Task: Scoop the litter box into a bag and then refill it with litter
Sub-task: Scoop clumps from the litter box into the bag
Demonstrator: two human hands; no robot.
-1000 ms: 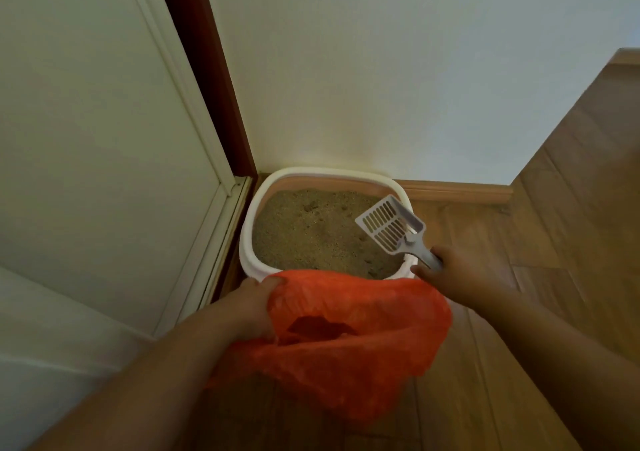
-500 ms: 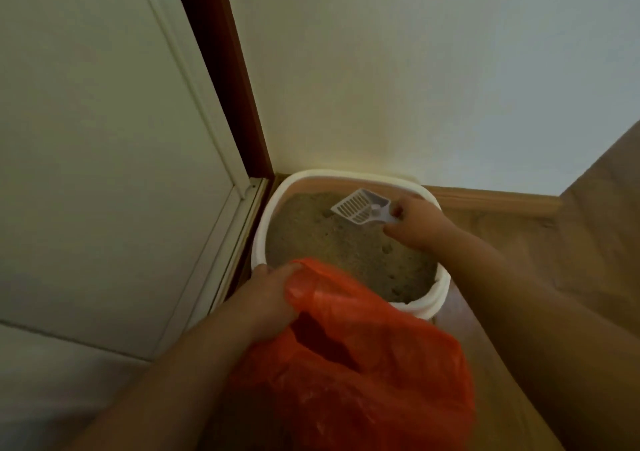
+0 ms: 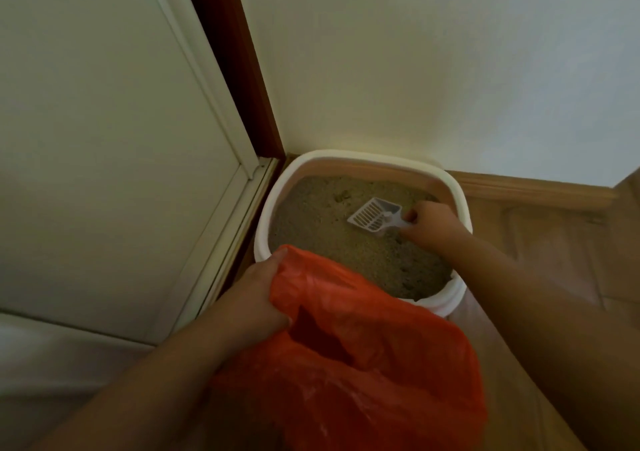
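A white-rimmed litter box [image 3: 460,194] full of tan litter [image 3: 322,229] stands on the floor in the corner. My right hand [image 3: 431,224] grips the handle of a white slotted scoop [image 3: 372,216], whose head lies low over the litter near the box's back right. My left hand [image 3: 254,295] holds the rim of an orange plastic bag [image 3: 374,374], its mouth open just in front of the box. The bag hides the box's near edge.
A white door [image 3: 104,139] with a dark red frame [image 3: 235,63] closes the left side. A white wall [image 3: 433,63] with a wooden skirting board [image 3: 533,191] stands behind the box. Wooden floor [image 3: 561,250] lies to the right.
My right hand has carried the scoop from above the box's near right rim down to the litter at the back. The view has moved closer; the bag stays in my left hand.
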